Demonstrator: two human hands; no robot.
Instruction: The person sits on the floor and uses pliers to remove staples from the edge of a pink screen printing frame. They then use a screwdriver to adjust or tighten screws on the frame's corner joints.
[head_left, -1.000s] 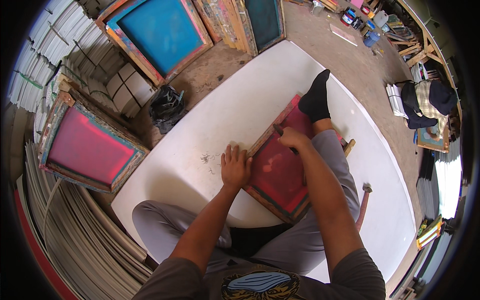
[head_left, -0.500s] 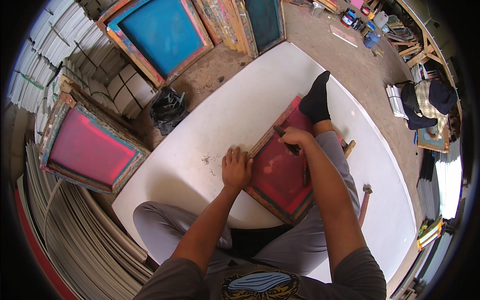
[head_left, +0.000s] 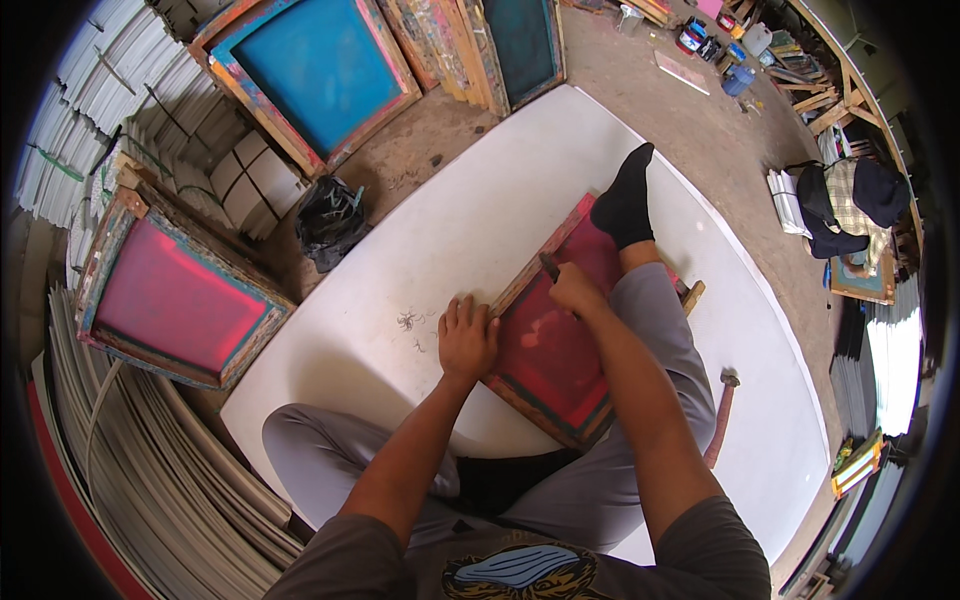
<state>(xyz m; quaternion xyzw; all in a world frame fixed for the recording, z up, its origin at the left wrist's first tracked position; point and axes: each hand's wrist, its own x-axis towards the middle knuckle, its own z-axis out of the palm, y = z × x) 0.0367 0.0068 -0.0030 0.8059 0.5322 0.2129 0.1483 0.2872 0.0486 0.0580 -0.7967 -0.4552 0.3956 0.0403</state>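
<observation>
Your left hand (head_left: 467, 338) lies flat, fingers spread, on the near-left edge of the wooden red-mesh screen frame (head_left: 560, 340); it lies on the white board (head_left: 480, 220), long axis running near-right to far-left. Your right hand (head_left: 575, 290) grips a small dark tool (head_left: 549, 267).

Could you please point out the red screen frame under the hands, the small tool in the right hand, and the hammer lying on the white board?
red screen frame (head_left: 545, 360), head view, on its red mesh.
small tool (head_left: 549, 266), head view, its dark tip.
hammer (head_left: 719, 425), head view, mid-handle.
</observation>
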